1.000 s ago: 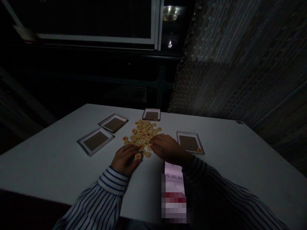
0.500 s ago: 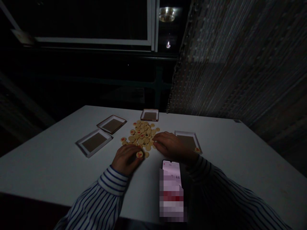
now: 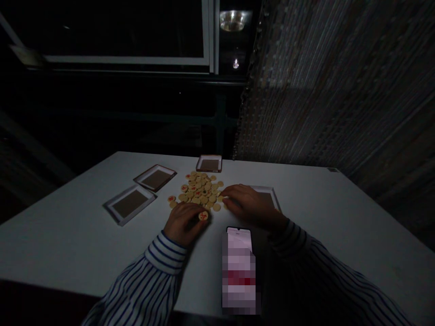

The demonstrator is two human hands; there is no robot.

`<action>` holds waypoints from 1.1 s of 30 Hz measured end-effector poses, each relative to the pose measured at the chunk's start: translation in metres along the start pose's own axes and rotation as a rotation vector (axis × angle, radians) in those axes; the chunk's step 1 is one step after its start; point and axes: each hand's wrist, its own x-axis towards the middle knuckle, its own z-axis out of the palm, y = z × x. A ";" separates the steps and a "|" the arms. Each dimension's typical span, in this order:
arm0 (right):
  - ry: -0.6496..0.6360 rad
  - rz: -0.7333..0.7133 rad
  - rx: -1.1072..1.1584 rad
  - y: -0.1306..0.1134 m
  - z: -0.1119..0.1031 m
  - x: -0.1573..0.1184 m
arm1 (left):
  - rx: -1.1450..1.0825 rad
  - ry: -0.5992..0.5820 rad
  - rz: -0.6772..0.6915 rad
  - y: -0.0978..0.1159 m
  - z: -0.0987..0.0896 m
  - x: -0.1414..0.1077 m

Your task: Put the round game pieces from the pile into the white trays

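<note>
A heap of round wooden Chinese chess pieces (image 3: 199, 192) lies on the white table (image 3: 68, 226), a few showing red or dark characters. At its near edge, my left hand (image 3: 181, 222) pinches one Chinese chess piece (image 3: 203, 216) between thumb and fingers, its red character facing me. My right hand (image 3: 249, 206) is at the heap's right side, thumb and fingers closed round a plain-looking piece (image 3: 220, 198) at the fingertips. Behind that hand, a shallow open box (image 3: 276, 199) is partly hidden.
Two shallow boxes, one brown-rimmed (image 3: 137, 178) and one white-rimmed (image 3: 113, 217), lie left of the heap. Another box (image 3: 209, 170) sits behind it. A lit phone (image 3: 239, 244) rests in front of me. A bead curtain (image 3: 306, 90) hangs beyond the table's right side.
My left hand has shifted slightly right with its piece. My right hand has drawn a little away from the heap, with a piece now at its fingertips. The whole view has shifted slightly.
</note>
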 end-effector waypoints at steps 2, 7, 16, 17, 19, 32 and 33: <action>0.007 0.014 -0.002 0.003 -0.001 -0.002 | 0.003 -0.002 -0.008 0.002 0.001 0.002; 0.046 0.033 0.000 0.009 -0.003 -0.008 | 0.003 -0.014 0.006 0.003 0.006 0.006; 0.083 0.058 0.023 0.017 -0.008 -0.015 | -0.022 -0.003 0.014 0.014 0.009 0.018; 0.086 0.058 0.023 0.017 -0.008 -0.016 | -0.027 -0.004 0.018 0.015 0.009 0.019; 0.093 0.057 0.025 0.018 -0.010 -0.018 | -0.036 -0.013 0.024 0.017 0.010 0.022; 0.095 0.097 0.014 0.026 -0.014 -0.029 | -0.042 -0.008 0.033 0.025 0.015 0.032; 0.098 0.100 0.016 0.026 -0.014 -0.030 | -0.045 -0.006 0.032 0.025 0.015 0.033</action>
